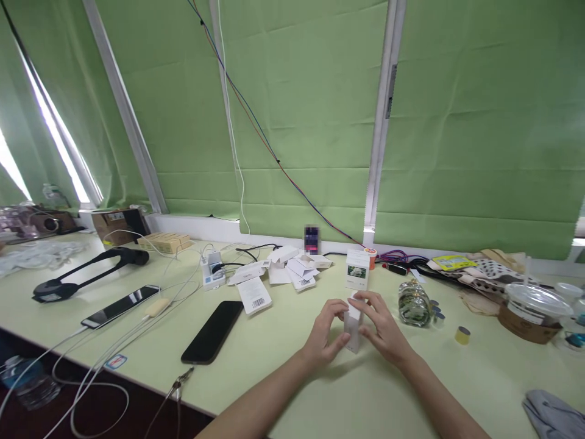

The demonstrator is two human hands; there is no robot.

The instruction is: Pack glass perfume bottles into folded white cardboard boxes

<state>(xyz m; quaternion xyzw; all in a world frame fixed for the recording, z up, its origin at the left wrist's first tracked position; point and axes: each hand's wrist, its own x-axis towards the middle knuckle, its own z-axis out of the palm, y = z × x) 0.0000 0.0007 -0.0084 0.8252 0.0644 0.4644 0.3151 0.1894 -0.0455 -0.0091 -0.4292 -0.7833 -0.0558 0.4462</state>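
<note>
Hands (325, 334) (382, 328) clasp upright white box (352, 331).

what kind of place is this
Probably an office or workshop desk by a window, used for packing small goods. Green blinds hang behind a long table strewn with phones, charging cables and flat white cartons. Both hands, left and right, hold a small white box.

Both hands clasp a small upright white cardboard box (353, 328) on the pale green table (283, 360): left hand (325, 332) on one side, right hand (381, 326) on the other, beside a black phone (212, 331).
</note>
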